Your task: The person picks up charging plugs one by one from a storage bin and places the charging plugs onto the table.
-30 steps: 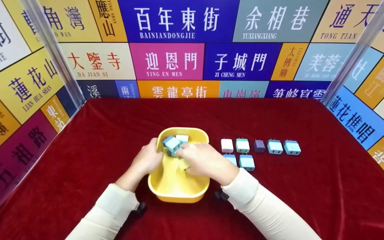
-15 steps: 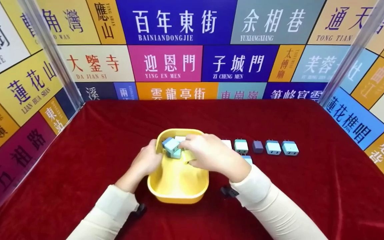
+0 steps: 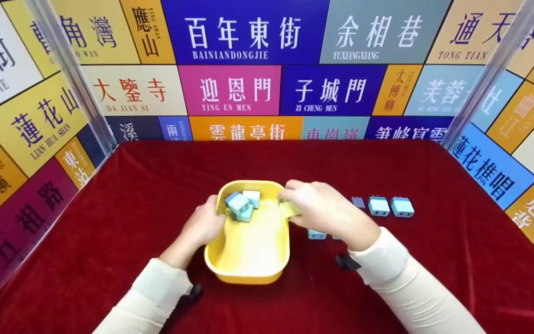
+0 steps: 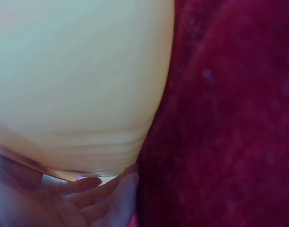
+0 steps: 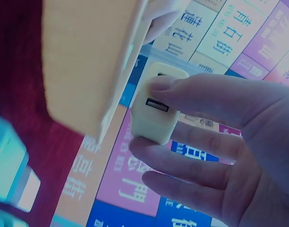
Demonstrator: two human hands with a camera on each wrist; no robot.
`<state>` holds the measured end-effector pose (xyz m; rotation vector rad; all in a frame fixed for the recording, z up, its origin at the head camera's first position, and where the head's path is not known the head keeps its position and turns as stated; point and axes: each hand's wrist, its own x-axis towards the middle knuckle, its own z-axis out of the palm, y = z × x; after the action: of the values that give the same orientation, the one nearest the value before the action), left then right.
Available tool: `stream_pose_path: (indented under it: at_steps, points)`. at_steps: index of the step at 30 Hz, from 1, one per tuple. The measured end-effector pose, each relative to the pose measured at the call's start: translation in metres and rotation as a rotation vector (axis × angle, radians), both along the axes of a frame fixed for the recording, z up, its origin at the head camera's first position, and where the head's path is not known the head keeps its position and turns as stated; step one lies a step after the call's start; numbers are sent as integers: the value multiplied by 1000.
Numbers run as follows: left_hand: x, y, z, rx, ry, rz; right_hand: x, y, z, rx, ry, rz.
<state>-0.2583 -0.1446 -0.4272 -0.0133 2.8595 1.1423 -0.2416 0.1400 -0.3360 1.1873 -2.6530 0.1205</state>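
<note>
My left hand (image 3: 204, 220) grips the left rim of a yellow plastic tub (image 3: 248, 279). In the left wrist view, the fingers (image 4: 123, 194) show at the tub's edge. Between thumb and fingers, my right hand (image 3: 320, 206) pinches a pale yellow USB wall charger (image 5: 147, 124), over the tub's right rim. Two USB ports face the right wrist camera, one partly behind the thumb. Inside the tub's far left corner lie a blue charger (image 3: 238, 203), a white charger (image 3: 252, 198) and a light teal one (image 3: 244, 214) below them.
On the red cloth (image 3: 155, 176) right of the tub stand a purple charger (image 3: 358, 202) and two blue chargers (image 3: 378, 206) in a row. A nearer blue charger (image 3: 316, 234) shows below my right hand, which hides others. Sign-covered panels (image 3: 230, 88) enclose the table.
My right hand has lifted the yellow charger from inside the tub and carried it right to the rim. The left hand keeps its grip on the tub.
</note>
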Motion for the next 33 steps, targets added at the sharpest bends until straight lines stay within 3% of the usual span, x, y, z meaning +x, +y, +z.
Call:
stream_pose_path:
  at_steps: [10, 17, 26, 33]
  points:
    - [-1, 1, -1, 9, -3, 0, -6, 37, -7, 32, 10, -74]
    - [0, 0, -1, 8, -7, 1, -9, 61, -15, 47, 28, -85]
    - [-1, 1, 0, 18, -18, 2, -11, 91, -11, 18, -32, -161]
    - [-1, -1, -1, 2, 15, 2, -13, 115, -13, 35, -112, -212]
